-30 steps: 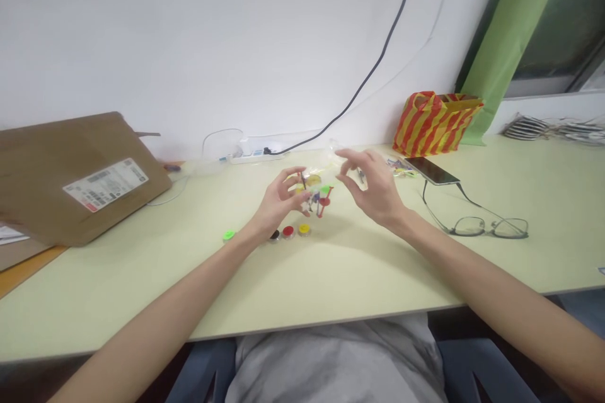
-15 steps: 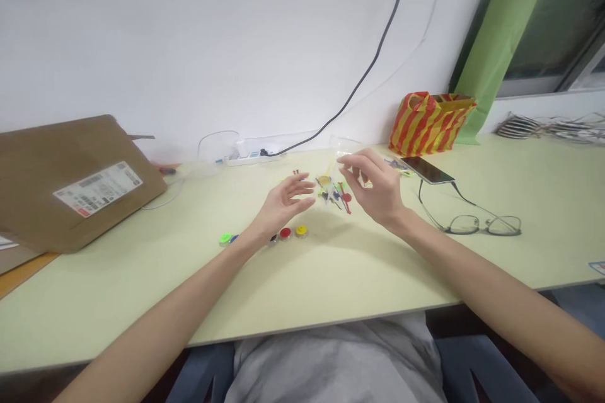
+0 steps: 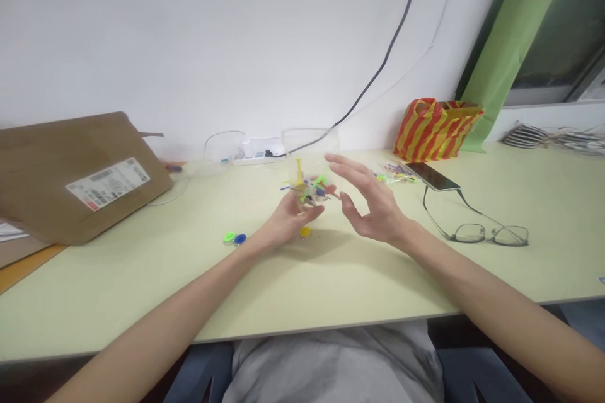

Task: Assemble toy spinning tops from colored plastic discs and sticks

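A clear plastic bag point(image 3: 311, 145) with small colourful plastic pieces point(image 3: 312, 189) in yellow, green, red, blue and white is in my left hand point(image 3: 288, 217), whose fingers are curled behind and under it. My right hand point(image 3: 373, 201) is just right of the pieces, fingers spread, with nothing in it. On the table in front of my left hand lies a small yellow disc point(image 3: 305, 232). Left of that forearm are a green disc point(image 3: 229, 237) and a blue disc point(image 3: 240, 239).
More colourful pieces point(image 3: 397, 173) lie beside a phone point(image 3: 432, 176). Glasses point(image 3: 491, 234) rest on the right, before a striped bag point(image 3: 437, 131). A cardboard package point(image 3: 80, 182) stands left. A power strip point(image 3: 258, 157) and black cable point(image 3: 392, 44) are by the wall.
My left hand has closed on the bag of pieces, which has shifted left and now stands more upright. My right hand has opened its fingers. The red disc is no longer visible.
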`<state>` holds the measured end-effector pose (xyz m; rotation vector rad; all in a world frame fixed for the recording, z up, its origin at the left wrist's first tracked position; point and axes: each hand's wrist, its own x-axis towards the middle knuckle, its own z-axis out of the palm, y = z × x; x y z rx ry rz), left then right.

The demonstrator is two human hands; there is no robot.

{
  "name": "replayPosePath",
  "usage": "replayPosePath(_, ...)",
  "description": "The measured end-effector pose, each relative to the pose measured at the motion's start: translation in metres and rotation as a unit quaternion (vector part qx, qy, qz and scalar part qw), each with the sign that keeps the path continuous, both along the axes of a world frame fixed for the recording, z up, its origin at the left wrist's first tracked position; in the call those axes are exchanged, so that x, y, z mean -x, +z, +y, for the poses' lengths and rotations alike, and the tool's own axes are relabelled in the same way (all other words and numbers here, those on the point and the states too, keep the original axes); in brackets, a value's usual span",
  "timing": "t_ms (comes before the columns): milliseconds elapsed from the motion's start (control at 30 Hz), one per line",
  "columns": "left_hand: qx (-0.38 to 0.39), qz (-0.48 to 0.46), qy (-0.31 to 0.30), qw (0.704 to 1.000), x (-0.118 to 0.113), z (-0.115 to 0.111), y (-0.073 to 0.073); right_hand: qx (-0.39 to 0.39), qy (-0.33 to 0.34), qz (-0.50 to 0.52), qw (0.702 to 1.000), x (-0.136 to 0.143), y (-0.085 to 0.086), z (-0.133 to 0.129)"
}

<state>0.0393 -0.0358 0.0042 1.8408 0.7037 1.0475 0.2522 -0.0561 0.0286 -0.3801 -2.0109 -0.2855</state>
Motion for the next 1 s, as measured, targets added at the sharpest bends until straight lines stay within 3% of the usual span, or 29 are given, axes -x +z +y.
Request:
replayPosePath(100, -0.008, 0.003, -0.009, 1.000, 0.001, 0.002, 0.000, -0.007, -0.006, -0.002, 1.000, 0.001, -0.001, 0.003)
replayPosePath(233, 0.007, 0.027, -0.014, 1.000, 0.004, 0.003, 0.001, 0.036, -0.051, 0.093, 0.994, 0.000, -0.003, 0.011)
replayPosePath(367, 0.013, 0.042, -0.037, 0.998, 0.004, 0.002, -0.002, 0.230, -0.064, 0.182, 0.954, -0.002, -0.005, 0.020)
replayPosePath(467, 0.014, 0.050, -0.046, 0.998, 0.004, 0.002, -0.005, 0.411, 0.012, 0.211, 0.887, -0.002, -0.008, 0.025)
replayPosePath(533, 0.013, 0.055, -0.031, 0.998, 0.005, 0.002, -0.005, 0.467, 0.048, 0.226, 0.854, -0.002, -0.010, 0.028)
replayPosePath(733, 0.026, 0.009, -0.006, 1.000, 0.007, 0.006, 0.004, 0.463, 0.028, 0.288, 0.838, -0.002, -0.012, 0.031)
replayPosePath(1000, 0.048, -0.027, 0.041, 0.998, 0.006, 0.007, 0.008, 0.510, 0.011, 0.258, 0.821, 0.000, -0.015, 0.031)
